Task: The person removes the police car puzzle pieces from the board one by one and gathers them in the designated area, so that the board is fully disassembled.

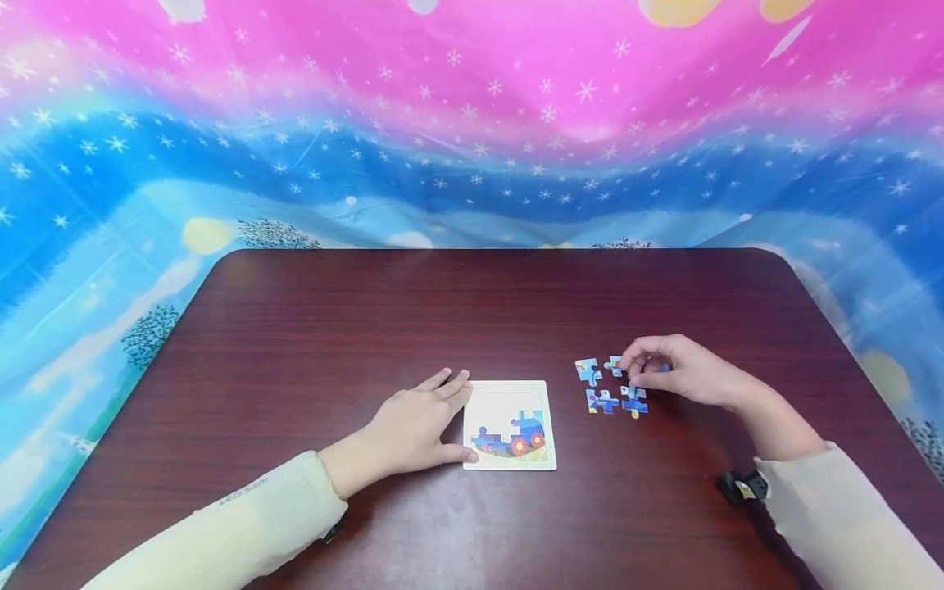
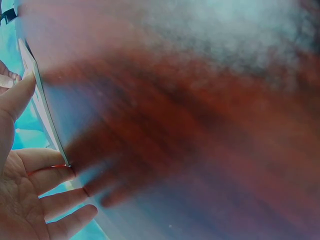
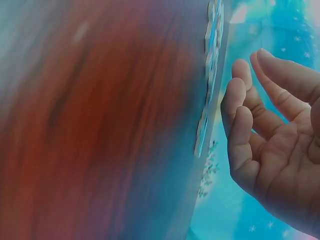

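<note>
A square white puzzle board (image 1: 489, 404) lies flat on the table, its lower part filled with a blue train with red wheels. My left hand (image 1: 415, 428) steadies the board's left side, fingers stretched out at the upper corner and thumb at the lower one. In the left wrist view, the board's edge (image 2: 50, 120) shows between the thumb and the fingers. To the right of the board lie several loose jigsaw pieces (image 1: 602, 401). Over the far pieces hovers my right hand (image 1: 682, 370), fingers loosely bent. The right wrist view shows nothing between thumb and fingertips.
The dark reddish wooden table (image 1: 383, 319) has rounded far corners. Behind it hangs a pink and blue cloth (image 1: 472, 123) with snowflakes, which also runs down both sides. A black strap device (image 1: 740, 487) sits at the right wrist.
</note>
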Action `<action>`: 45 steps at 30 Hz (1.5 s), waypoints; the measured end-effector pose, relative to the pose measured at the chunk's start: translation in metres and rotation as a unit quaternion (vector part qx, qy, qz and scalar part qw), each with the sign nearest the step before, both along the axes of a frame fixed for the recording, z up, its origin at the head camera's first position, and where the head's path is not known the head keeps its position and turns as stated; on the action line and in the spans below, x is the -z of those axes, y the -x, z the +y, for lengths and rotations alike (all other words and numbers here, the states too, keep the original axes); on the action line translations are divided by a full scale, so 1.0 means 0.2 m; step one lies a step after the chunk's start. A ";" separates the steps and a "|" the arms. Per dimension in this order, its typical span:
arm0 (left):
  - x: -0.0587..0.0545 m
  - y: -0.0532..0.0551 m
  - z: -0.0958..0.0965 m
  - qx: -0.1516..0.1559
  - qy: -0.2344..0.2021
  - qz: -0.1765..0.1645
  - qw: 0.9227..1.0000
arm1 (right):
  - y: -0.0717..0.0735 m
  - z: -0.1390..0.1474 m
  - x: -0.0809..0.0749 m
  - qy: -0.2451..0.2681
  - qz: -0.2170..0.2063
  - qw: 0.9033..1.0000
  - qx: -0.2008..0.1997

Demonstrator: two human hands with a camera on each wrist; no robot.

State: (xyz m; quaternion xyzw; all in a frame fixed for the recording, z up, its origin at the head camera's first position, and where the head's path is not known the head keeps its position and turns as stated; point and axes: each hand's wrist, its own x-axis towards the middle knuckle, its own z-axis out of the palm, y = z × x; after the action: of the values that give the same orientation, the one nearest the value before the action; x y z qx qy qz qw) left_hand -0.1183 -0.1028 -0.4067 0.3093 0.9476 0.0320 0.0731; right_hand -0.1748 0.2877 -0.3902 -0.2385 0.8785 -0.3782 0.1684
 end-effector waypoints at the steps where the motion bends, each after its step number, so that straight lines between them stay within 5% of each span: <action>1: 0.00 0.00 0.00 0.000 0.000 0.000 1.000 | 0.00 -0.02 0.00 0.000 0.002 1.000 -0.005; 25: -0.01 0.00 0.00 -0.006 -0.005 -0.012 1.000 | -0.01 -0.55 -0.03 -0.015 -0.004 0.986 -0.165; 45: -0.01 0.00 0.01 -0.002 -0.003 -0.010 1.000 | -0.05 -0.68 0.01 -0.112 0.019 0.969 -0.218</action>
State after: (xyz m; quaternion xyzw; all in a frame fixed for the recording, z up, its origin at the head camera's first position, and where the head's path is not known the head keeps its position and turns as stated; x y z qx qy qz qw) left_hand -0.1188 -0.1016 -0.4054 0.3073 0.9473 0.0378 0.0817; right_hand -0.1639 0.1524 -0.3917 -0.4108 0.8451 -0.2274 0.2557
